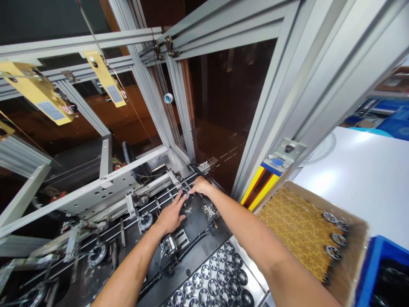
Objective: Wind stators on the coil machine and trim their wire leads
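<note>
Both my arms reach into a machine framed in aluminium profile. My left hand (171, 215) lies with fingers spread over a round black part (186, 199) on the conveyor rail (150, 200). My right hand (200, 186) is curled just beyond it, fingertips on the same part at the rail's far end. Similar round parts sit further left along the rail (147, 220) (97, 252). Whether either hand grips the part is hidden by the fingers.
A metal tray (255, 273) with several round black-and-silver parts lies below my arms. A cardboard box (358, 230) with a patterned insert and a few parts is at right, beside a blue bin (372, 273). Yellow tags (41, 91) hang at upper left.
</note>
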`<state>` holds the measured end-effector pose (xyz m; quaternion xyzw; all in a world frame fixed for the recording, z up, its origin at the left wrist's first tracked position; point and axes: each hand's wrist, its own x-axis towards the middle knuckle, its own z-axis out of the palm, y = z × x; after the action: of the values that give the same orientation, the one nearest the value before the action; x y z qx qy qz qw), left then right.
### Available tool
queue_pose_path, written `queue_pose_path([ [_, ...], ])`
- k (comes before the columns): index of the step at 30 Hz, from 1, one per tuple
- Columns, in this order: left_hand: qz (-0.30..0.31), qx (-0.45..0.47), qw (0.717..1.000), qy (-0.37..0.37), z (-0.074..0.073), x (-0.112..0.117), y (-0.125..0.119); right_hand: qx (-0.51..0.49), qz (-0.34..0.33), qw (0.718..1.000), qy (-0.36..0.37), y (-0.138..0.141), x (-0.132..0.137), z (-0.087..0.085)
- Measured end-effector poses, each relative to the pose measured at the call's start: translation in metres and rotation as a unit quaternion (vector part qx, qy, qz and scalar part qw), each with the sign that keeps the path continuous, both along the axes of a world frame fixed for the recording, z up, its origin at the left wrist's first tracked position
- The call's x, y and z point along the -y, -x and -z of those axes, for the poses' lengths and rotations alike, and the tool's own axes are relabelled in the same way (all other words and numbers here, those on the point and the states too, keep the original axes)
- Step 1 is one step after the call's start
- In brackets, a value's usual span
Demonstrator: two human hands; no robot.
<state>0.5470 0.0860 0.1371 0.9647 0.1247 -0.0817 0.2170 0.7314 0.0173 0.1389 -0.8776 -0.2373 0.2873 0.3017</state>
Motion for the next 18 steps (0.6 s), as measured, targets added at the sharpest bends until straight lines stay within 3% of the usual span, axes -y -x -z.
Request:
queue_pose_path([
  [18,0.016,-0.077,0.997,-0.015,-0.004,-0.001,0.002,-0.026,-0.086,0.992,0.086,-0.001,-0.009,-0.02],
])
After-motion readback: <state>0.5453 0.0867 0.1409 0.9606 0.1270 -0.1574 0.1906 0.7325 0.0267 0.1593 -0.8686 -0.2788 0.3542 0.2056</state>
